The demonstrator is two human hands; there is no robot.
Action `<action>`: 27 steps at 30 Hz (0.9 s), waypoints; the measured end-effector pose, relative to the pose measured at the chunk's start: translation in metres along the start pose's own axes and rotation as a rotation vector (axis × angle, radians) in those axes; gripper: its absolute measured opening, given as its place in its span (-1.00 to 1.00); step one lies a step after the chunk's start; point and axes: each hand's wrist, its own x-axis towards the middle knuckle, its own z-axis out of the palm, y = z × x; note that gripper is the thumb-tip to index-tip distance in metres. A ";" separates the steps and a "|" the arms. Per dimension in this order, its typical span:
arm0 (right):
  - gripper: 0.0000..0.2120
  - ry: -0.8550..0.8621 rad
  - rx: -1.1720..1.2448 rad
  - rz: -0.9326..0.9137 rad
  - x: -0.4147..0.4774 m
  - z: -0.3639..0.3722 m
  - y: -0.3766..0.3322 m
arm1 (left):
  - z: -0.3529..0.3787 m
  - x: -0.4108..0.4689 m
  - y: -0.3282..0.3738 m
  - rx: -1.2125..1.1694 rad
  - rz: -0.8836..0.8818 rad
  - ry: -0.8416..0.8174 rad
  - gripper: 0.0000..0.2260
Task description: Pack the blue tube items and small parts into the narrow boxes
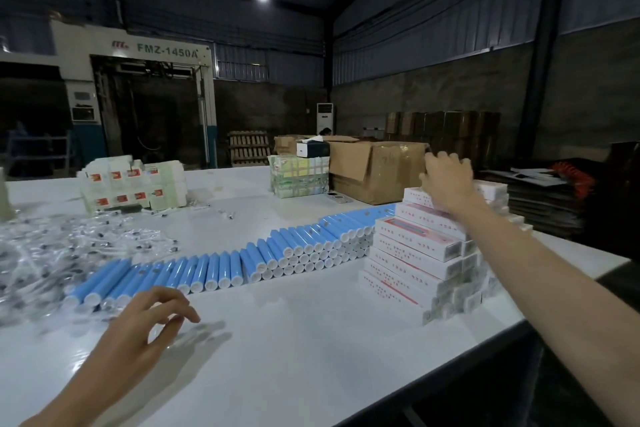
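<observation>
A long row of blue tubes (242, 263) with white caps lies across the white table (294, 340), stacked higher toward the right. Narrow white boxes with red print (415, 253) are piled in a stepped stack at the right. My right hand (446, 180) reaches over the top of that stack, fingers spread, resting on the top box. My left hand (145, 319) hovers just above the table in front of the tubes, fingers loosely curled, holding nothing. Small parts in clear plastic bags (52, 253) lie heaped at the left.
A brown carton (377, 170) with open flaps stands behind the box stack, beside a taped green bundle (299, 175). Flat white box blanks (131, 184) are piled at the back left. The table's right edge (519, 322) drops off near my right arm.
</observation>
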 end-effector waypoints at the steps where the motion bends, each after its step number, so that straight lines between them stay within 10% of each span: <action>1: -0.76 0.061 0.051 -0.051 -0.005 -0.002 -0.020 | 0.000 0.000 0.000 0.003 -0.010 -0.008 -0.79; 7: -0.82 0.088 0.548 -0.305 -0.076 -0.018 -0.178 | -0.004 -0.001 0.008 -0.032 -0.171 0.010 -0.89; 15: -0.76 -0.349 1.159 -0.403 -0.219 -0.013 -0.360 | -0.015 -0.003 0.001 0.152 -0.470 0.132 -0.84; 27: -0.75 -0.555 1.415 -0.376 -0.265 0.025 -0.397 | -0.105 -0.026 -0.039 0.476 -0.664 0.117 -0.77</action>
